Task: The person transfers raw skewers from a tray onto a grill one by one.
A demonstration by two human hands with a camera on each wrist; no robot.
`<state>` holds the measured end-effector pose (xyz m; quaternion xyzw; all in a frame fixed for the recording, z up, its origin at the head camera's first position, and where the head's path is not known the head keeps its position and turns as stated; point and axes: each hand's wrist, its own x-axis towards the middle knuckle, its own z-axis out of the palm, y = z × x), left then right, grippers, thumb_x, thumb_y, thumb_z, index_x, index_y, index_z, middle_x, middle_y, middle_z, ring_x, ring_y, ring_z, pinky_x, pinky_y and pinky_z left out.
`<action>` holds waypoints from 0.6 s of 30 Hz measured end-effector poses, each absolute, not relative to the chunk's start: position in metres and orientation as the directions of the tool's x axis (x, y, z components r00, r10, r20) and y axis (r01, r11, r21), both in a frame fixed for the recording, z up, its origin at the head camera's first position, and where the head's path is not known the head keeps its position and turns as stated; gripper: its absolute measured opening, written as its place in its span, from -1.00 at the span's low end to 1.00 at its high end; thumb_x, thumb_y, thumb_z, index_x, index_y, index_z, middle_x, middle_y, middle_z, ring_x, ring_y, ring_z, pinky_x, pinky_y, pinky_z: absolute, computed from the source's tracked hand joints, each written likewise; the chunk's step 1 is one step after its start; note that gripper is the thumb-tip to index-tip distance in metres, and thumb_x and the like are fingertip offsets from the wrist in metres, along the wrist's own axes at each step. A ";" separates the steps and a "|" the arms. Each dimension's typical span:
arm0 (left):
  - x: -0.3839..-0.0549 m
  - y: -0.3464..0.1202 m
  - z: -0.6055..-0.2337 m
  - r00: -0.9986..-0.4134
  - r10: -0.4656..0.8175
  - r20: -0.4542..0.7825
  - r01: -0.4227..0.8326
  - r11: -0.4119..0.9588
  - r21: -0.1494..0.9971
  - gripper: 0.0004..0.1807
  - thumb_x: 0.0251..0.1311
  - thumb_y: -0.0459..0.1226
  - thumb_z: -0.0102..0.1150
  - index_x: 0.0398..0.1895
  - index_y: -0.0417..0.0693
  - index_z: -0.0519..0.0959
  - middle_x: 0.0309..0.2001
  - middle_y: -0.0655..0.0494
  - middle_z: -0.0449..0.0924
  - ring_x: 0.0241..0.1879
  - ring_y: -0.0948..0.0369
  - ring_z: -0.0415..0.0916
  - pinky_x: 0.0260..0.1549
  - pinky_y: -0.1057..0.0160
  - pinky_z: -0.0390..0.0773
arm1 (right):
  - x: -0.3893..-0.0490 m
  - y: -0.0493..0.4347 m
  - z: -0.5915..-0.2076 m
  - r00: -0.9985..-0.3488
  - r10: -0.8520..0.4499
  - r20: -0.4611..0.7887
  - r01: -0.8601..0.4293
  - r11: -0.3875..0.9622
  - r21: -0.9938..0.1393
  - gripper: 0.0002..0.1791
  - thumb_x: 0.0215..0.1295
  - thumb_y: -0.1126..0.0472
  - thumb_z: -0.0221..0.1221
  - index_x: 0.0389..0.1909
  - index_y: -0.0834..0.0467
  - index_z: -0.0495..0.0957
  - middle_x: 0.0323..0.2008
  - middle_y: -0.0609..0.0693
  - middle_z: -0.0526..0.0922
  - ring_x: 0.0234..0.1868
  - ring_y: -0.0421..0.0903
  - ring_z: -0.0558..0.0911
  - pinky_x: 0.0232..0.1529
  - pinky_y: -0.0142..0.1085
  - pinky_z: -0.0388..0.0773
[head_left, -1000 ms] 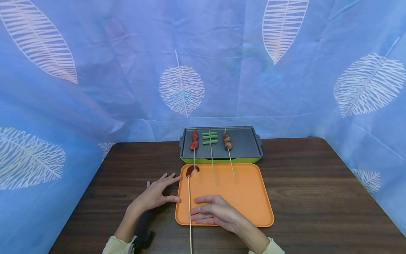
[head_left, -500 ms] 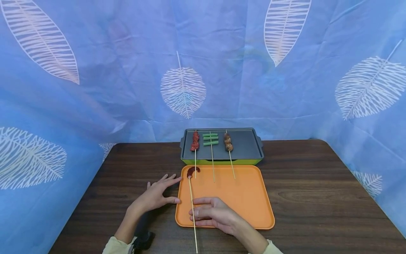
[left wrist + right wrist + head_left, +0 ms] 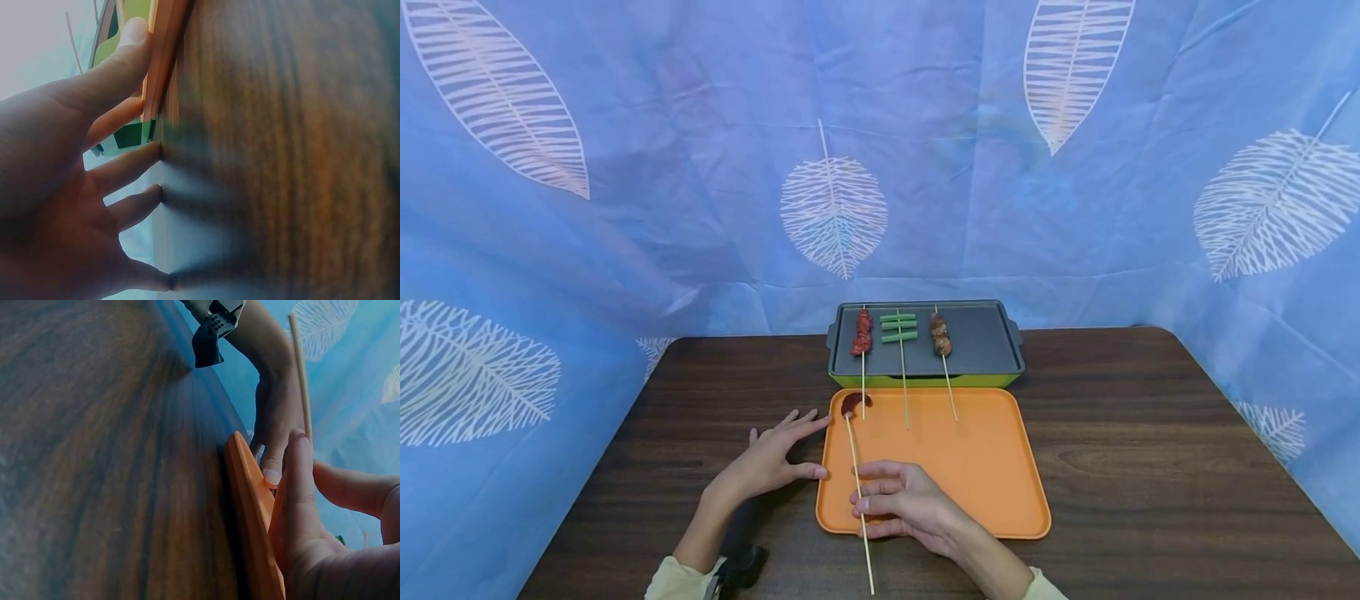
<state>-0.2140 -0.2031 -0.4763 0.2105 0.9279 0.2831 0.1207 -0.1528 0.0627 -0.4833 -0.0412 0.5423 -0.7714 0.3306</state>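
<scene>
A skewer (image 3: 852, 443) with a dark red curled piece (image 3: 850, 404) at its far end slants over the left part of an orange tray (image 3: 958, 467). My right hand (image 3: 917, 507) pinches its stick between thumb and fingers; the stick's bare end extends toward me past the tray's front edge. In the right wrist view, the stick (image 3: 300, 375) rises from the fingertips. Fingers spread, my left hand (image 3: 766, 460) rests at the tray's left side, its thumb and index finger at the rim. The left wrist view shows its other fingertips (image 3: 156, 194) down on the table.
Behind the tray stands a dark griddle (image 3: 981, 342) on a green base (image 3: 925, 382). Across it lie a red meat skewer (image 3: 861, 333), a green vegetable skewer (image 3: 898, 326) and a brown meat skewer (image 3: 941, 335), their sticks overhanging the tray. A blue leaf-patterned cloth (image 3: 925, 208) hangs behind.
My right hand has closed its thumb and fingers onto the stick, whose near end has swung to the right. The left hand stays in place.
</scene>
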 end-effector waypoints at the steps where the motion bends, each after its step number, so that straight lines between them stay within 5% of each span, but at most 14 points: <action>1: -0.214 -0.203 -0.477 -0.882 0.461 -0.100 0.326 0.749 0.577 -0.14 0.21 0.10 0.39 0.56 0.15 0.33 0.55 -0.14 0.20 0.56 -0.25 -0.05 0.10 -0.76 -0.23 | -0.152 0.063 -0.483 -0.779 -0.556 -0.288 0.459 -0.194 -0.867 -0.42 0.42 0.43 0.21 0.41 0.42 0.31 -0.06 0.21 0.68 -0.10 -0.01 0.72 -0.11 -0.05 0.72; 18: -0.215 -0.202 -0.476 -0.881 0.463 -0.097 0.332 0.753 0.568 -0.12 0.20 0.12 0.39 0.56 0.12 0.33 0.56 -0.14 0.18 0.56 -0.26 -0.07 0.09 -0.76 -0.22 | -0.144 0.063 -0.460 -0.774 -0.601 -0.199 0.369 -0.173 -0.913 -0.36 0.33 0.43 0.23 0.42 0.36 0.34 -0.13 0.18 0.67 -0.11 0.06 0.73 -0.21 -0.10 0.74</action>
